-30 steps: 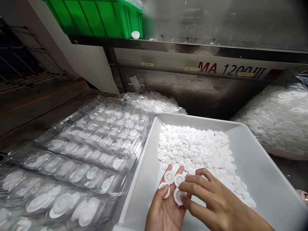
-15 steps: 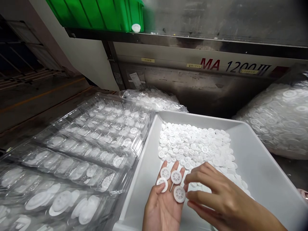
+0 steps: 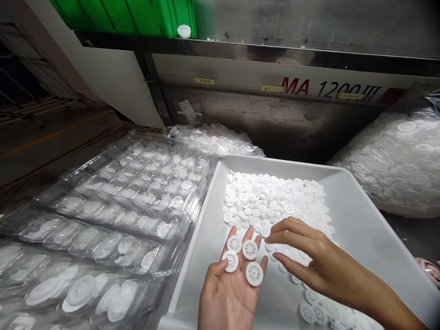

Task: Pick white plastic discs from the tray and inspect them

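Note:
My left hand [image 3: 232,288] is palm up over the grey tub [image 3: 202,256], its fingers spread beneath several white spoked plastic wheels [image 3: 254,273]. The thumb presses on the edge of one wheel; a thin metal pin shows between the fingers. To its right hovers my right hand [image 3: 305,252], fingers apart and curved, with nothing visible in them. Its fingertips are close to the pile of small white wheels [image 3: 271,197] in the tub. More loose wheels [image 3: 314,309] lie under the right wrist.
Clear plastic trays [image 3: 113,229] holding white wheels stand left of the tub. Behind is a clear bag of white parts [image 3: 216,140]; a larger filled bag [image 3: 395,169] sits at right. A green crate [image 3: 137,18] and a single white wheel [image 3: 184,31] rest on the machine ledge [image 3: 257,48].
My right hand has drawn away from the wheels on my left hand, up and to the right, and its fingers have spread. The view has shifted slightly.

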A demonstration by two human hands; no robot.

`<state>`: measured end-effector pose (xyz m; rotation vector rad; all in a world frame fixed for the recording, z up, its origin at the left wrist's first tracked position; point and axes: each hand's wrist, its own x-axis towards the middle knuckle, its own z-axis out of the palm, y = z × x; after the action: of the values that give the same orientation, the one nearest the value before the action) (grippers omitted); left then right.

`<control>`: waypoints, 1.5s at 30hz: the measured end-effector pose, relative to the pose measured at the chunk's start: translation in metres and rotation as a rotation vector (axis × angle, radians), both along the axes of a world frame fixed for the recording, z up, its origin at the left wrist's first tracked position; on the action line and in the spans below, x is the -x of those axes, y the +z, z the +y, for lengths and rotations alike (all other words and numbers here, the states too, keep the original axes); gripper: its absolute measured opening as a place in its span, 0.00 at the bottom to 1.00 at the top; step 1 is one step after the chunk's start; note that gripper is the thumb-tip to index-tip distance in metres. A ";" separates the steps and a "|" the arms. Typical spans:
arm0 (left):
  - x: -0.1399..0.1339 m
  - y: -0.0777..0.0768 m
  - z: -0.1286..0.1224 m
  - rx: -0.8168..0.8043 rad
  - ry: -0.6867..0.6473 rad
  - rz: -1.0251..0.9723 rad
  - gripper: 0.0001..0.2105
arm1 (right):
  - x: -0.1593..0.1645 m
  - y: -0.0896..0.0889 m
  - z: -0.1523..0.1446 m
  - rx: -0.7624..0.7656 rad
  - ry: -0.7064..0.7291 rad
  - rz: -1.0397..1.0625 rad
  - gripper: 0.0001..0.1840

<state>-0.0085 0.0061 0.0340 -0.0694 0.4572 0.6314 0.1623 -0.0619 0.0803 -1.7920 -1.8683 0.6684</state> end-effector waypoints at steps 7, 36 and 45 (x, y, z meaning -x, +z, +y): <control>0.001 0.000 -0.002 -0.003 0.007 -0.031 0.29 | 0.004 0.001 0.000 0.075 -0.008 0.049 0.18; 0.003 0.007 -0.002 0.019 -0.026 -0.072 0.26 | 0.011 0.005 0.001 0.146 -0.060 0.167 0.17; 0.005 0.005 -0.001 0.011 -0.041 -0.100 0.29 | 0.009 0.003 0.003 0.135 -0.082 0.202 0.21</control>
<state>-0.0140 0.0054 0.0388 -0.1016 0.3646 0.5823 0.1533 -0.0589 0.0837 -1.7986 -1.6432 0.9266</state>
